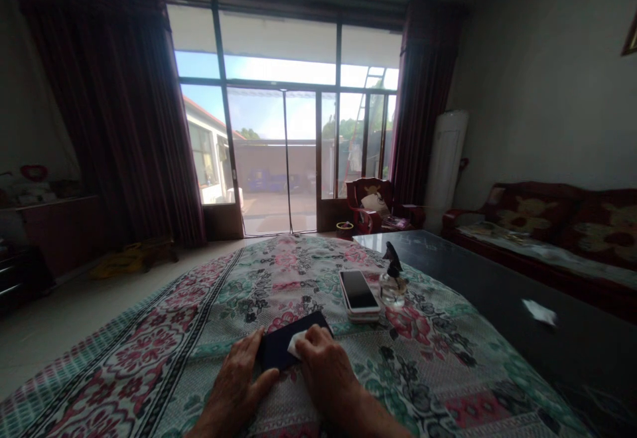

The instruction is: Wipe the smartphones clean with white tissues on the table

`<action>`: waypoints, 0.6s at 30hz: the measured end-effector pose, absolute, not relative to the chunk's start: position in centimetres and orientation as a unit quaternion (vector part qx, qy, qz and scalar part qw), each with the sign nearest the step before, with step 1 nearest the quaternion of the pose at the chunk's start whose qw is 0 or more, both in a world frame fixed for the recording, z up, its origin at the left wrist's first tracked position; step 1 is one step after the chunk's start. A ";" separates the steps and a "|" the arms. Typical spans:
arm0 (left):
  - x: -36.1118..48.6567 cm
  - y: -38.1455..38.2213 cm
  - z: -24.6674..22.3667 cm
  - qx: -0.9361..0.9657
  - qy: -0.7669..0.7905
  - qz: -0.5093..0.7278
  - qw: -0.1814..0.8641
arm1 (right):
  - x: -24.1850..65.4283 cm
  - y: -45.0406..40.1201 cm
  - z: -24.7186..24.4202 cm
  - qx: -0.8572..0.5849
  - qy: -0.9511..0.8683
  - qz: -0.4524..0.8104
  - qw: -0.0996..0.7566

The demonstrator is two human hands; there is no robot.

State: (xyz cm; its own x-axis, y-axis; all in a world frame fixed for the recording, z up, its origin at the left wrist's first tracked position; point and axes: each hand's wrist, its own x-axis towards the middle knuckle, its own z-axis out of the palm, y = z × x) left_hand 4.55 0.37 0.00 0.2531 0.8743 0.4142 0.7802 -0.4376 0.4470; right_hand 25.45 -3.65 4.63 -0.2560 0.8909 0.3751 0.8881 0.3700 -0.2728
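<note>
A dark blue phone-like slab [279, 345] lies on the flowered tablecloth [223, 338], close in front of me. Along its left end and near edge rest the fingers and thumb of my left hand [239, 378], which steadies it. My right hand [326, 368] pinches a white wipe [294, 345] and presses it on the slab's surface. Beyond my right hand is a stack of phones [359, 292], the top one with a dark screen and light rim. Just right of the stack stands a clear spray bottle [393, 285] with a black nozzle.
A dark glossy table [478, 292] adjoins the cloth on the right, with a crumpled white tissue [540, 312] on it. Farther off are a red sofa [537, 219], a wooden armchair [371, 206] and glass doors [269, 159] between dark curtains.
</note>
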 end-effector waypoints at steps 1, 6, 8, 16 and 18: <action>4.6 0.4 0.0 0.787 0.527 0.313 0.074 | 25.0 -3.7 4.5 -0.552 -0.801 0.004 0.229; 4.6 0.4 0.0 0.784 0.528 0.317 0.070 | 24.3 -3.8 4.7 -0.543 -0.813 0.005 0.208; 4.6 0.5 -0.1 0.784 0.527 0.320 0.067 | 24.8 -3.7 4.9 -0.557 -0.802 0.003 0.214; 4.7 0.4 0.0 0.787 0.525 0.317 0.067 | 27.7 -2.1 5.4 -0.645 -0.728 -0.015 0.232; 4.6 0.4 -0.1 0.786 0.525 0.319 0.069 | 28.6 -1.7 5.5 -0.665 -0.710 -0.022 0.228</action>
